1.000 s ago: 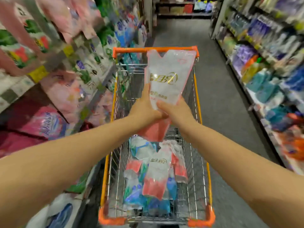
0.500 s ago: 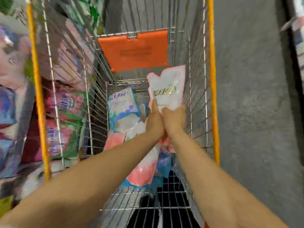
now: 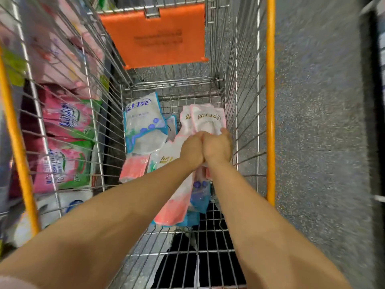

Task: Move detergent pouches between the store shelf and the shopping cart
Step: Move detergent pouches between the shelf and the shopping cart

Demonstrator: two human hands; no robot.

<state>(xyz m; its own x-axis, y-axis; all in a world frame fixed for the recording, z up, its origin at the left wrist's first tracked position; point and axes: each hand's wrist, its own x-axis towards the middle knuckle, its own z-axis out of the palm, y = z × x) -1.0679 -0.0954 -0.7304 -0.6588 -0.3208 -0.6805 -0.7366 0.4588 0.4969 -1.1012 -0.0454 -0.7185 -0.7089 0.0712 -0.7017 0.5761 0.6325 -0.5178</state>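
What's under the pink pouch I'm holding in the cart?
Under the held pouch, another pink-edged pouch peeks out at its left. Left hand and right hand cover its lower half; what lies beneath is hidden.

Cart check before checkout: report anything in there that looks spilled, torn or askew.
No spill or tear shows. Pouches in the shopping cart lie in a loose overlapping heap at mixed angles, the blue-and-white pouch slanted on top. The left hand and right hand grip a pink-and-white pouch by the right wall.
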